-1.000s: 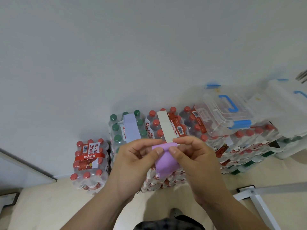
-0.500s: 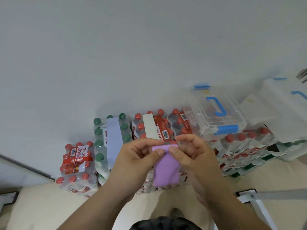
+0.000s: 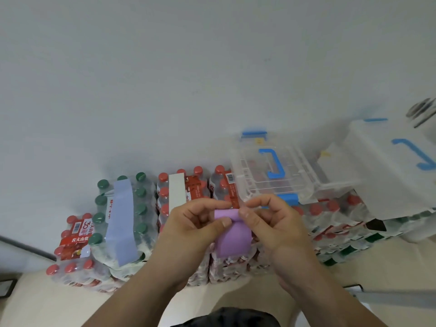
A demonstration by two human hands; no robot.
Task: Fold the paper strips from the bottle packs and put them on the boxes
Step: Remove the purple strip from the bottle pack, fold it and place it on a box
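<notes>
Left hand [image 3: 188, 228] and right hand [image 3: 277, 224] pinched the top corners of a purple paper strip [image 3: 233, 236], held before the bottle packs [image 3: 198, 187] | step: folding appeared under way | next: likely crease flat, carry to the clear box [image 3: 271, 185].

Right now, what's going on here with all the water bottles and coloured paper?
A person is folding a purple paper strip, pinching its top edge with the left hand and the right hand. A pale blue strip lies on the green-capped pack and a white strip on a red-capped pack, neither picked up yet. The clear boxes with blue handles sit on packs to the right.
</notes>
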